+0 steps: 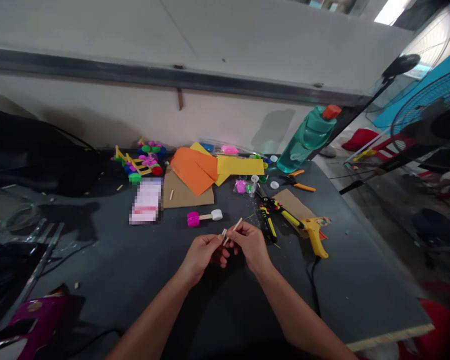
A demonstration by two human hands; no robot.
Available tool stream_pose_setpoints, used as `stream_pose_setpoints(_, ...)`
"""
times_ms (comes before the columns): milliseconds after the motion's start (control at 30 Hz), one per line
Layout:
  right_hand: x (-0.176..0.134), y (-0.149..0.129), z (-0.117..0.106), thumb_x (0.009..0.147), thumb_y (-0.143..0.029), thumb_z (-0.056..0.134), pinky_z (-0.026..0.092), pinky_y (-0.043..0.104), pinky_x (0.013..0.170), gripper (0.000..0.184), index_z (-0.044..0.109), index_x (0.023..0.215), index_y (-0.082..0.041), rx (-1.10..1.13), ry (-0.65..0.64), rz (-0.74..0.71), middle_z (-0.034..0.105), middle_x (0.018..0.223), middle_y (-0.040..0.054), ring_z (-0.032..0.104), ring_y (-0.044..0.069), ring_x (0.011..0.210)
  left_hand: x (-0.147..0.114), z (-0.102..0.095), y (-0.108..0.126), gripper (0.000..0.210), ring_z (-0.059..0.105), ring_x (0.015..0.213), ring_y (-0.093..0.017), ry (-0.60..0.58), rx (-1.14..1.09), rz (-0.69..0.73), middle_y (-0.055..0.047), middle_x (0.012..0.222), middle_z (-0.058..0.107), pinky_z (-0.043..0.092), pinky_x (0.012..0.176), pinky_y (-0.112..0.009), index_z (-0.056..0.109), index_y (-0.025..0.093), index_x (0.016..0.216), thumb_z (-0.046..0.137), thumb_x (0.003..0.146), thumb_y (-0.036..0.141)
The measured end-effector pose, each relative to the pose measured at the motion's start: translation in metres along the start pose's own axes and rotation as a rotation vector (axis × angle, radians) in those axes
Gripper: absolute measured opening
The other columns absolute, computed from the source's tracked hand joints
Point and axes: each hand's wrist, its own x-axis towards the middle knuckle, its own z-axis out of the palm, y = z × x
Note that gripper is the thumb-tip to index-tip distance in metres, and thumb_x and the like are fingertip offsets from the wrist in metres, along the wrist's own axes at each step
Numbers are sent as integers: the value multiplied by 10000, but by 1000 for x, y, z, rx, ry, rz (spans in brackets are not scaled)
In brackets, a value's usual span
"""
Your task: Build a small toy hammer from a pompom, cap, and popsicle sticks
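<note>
Close together over the middle of the table are my left hand (204,254) and my right hand (250,245). Between the left thumb and fingers I pinch a short wooden stick (224,233). A longer pale wooden stick (238,224) is pinched in my right fingers, slanting up to the right. The two sticks are very near each other; whether they touch is hard to tell. Just beyond the hands lies a wooden stick with a magenta block (193,219) at one end and a white block (217,215) at the other.
At the right lie yellow-black pliers (269,222), orange-handled pliers (303,187) and a yellow glue gun (315,239) with its cord. Behind are orange paper (197,170), cardboard (189,199), a teal bottle (303,140), a blurred-out phone (146,201) and a colourful stick model (138,162).
</note>
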Motion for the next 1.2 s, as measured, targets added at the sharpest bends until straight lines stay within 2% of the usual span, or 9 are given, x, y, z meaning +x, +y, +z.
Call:
stream_pose_setpoints(300,-1,4,3,635,-319,725,337,152,309,228,557,636,-166,42,24,40,595,486,-31,535,96,413,1,-4,-3,339,536,406,-84,-61,39,15,-12,565,600,478,442,-219,617,101,738,594,774,437)
stream_pose_setpoints(667,0,6,4,619,-288,727,367,167,336,213,559,681,-173,40,12,11,579,502,-49,545,103,429,1,-2,-2,344,515,390,-78,-45,91,41,10,536,579,464,428,-215,596,112,694,609,753,451)
stream_pose_setpoints(833,0,5,3,704,-340,668,384,166,360,199,562,704,-172,21,21,-32,588,559,-34,536,93,462,2,-1,-2,338,520,386,-81,-6,101,63,6,529,583,450,420,-207,610,107,703,612,747,443)
stream_pose_setpoints(933,1,1,0,745,-352,631,366,161,351,214,601,862,-175,23,97,-98,595,625,-30,484,72,446,1,0,-2,332,541,403,-86,8,78,58,-10,557,605,452,433,-205,628,99,745,607,754,430)
stream_pose_setpoints(1000,1,-2,-4,752,-331,628,342,161,339,343,564,1067,-211,40,158,-152,589,643,-47,429,59,413,1,0,-1,331,548,410,-90,16,51,49,-15,560,609,459,443,-209,630,97,756,604,758,427)
stream_pose_setpoints(1067,1,-5,-6,760,-314,623,328,164,339,392,535,1134,-233,32,190,-206,576,634,-58,398,54,393,1,-1,-1,329,547,413,-91,23,22,49,-14,557,604,470,453,-217,630,96,756,607,760,424)
stream_pose_setpoints(1133,-1,-8,-7,781,-325,601,369,178,381,276,593,1031,-208,4,174,-250,593,659,-31,466,71,449,1,-2,0,325,540,412,-88,31,-8,51,-11,556,600,477,458,-221,630,96,756,614,759,420)
stream_pose_setpoints(1200,-4,-10,-6,776,-329,611,435,203,463,203,614,925,-191,-8,124,-270,639,768,17,569,112,592,1,-3,0,329,535,414,-86,38,-40,52,-12,557,601,479,458,-221,628,95,754,622,755,424)
